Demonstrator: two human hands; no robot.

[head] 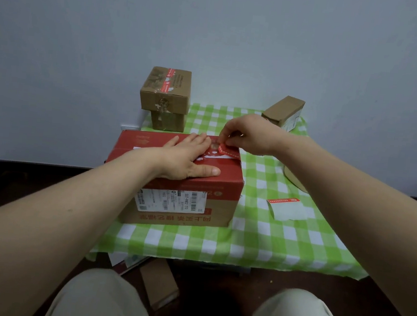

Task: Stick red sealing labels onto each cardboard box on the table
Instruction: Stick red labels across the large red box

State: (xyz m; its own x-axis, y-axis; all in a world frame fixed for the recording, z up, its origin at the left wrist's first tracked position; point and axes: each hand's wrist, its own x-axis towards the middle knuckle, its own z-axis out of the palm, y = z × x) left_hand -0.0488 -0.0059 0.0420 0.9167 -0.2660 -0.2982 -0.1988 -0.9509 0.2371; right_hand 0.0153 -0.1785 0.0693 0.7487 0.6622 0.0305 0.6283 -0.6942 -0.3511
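A large cardboard box with a red top [152, 143] stands in the middle of the green checked table. My left hand [189, 159] presses flat on its lid, fingers straight. My right hand [246, 136] pinches one end of a red sealing label [226, 150] at the lid's far right edge; the label's other end lies on the white tape seam. At the back left, a brown box [165, 93] with a red label across its top sits on a smaller box [167, 120]. Another brown box [283, 111] lies tilted at the back right.
A label backing sheet [287, 209], red along its top edge, lies on the green checked tablecloth [257, 241] right of the big box. A curved cardboard piece [294, 180] shows under my right forearm. Cardboard scraps [159, 284] lie on the dark floor by my knees.
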